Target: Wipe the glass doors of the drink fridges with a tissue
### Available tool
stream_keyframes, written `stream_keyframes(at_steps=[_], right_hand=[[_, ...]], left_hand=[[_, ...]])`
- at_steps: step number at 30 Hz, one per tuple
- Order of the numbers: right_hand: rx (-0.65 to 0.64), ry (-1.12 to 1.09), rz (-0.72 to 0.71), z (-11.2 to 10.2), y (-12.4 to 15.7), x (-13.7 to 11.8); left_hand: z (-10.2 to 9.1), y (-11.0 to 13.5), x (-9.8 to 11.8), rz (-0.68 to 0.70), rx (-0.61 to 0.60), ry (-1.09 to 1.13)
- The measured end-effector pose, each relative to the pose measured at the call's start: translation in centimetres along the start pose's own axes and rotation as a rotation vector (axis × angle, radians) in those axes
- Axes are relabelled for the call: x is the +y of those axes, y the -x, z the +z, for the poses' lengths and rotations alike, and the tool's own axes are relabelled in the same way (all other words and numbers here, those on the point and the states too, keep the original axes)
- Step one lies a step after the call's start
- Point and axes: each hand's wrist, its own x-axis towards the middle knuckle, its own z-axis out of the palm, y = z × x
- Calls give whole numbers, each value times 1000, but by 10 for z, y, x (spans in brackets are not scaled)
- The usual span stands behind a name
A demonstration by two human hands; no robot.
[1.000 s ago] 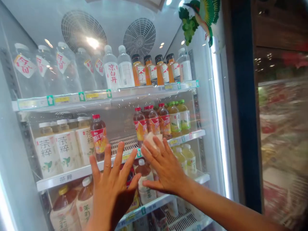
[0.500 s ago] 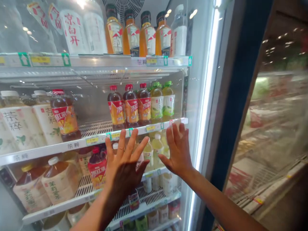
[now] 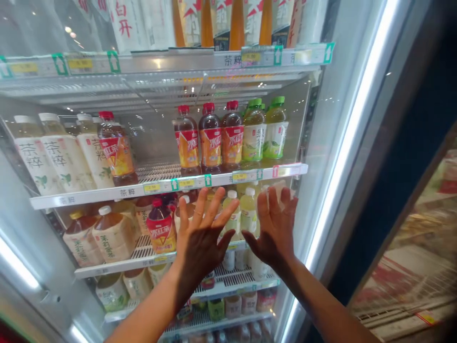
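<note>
Left hand (image 3: 200, 238) lies open and flat on the upright glass door (image 3: 317, 124), fingers pointing up. Right hand (image 3: 274, 228), also open, pins one mostly hidden white cloth (image 3: 280, 185) near the door's right edge. Behind the glass stand three red-capped bottles (image 3: 210, 138) and two green-capped bottles (image 3: 264, 128).

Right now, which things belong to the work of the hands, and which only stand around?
In use: left hand, right hand, white cloth under it, glass door.
Standing around: red-capped bottles, green-capped bottles, white bottles, shelf.

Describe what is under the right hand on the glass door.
A white cloth edge shows above the right hand; the hand covers the rest.
</note>
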Motion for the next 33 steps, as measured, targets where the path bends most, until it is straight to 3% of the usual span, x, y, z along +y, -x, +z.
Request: stream_keyframes(at_steps=[4, 9, 14, 20, 26, 31, 33], right_hand=[[32, -15, 83, 4, -7, -19], [-22, -70, 73, 14, 6, -64], [24, -39, 86, 24, -24, -102], [-16, -12, 97, 40, -13, -151], [2, 35, 157, 51, -42, -194], [-17, 70, 135, 67, -19, -242], [-18, 99, 151, 72, -21, -254]], left_hand=[[-5, 13, -12, 1, -20, -19], [-19, 34, -44, 2, -7, -1], [-31, 54, -79, 16, 1, 5], [-43, 76, -122, 15, -4, 24], [-53, 97, -159, 60, 36, 49], [-60, 115, -188, 73, 63, 75], [-61, 120, -198, 83, 51, 89]])
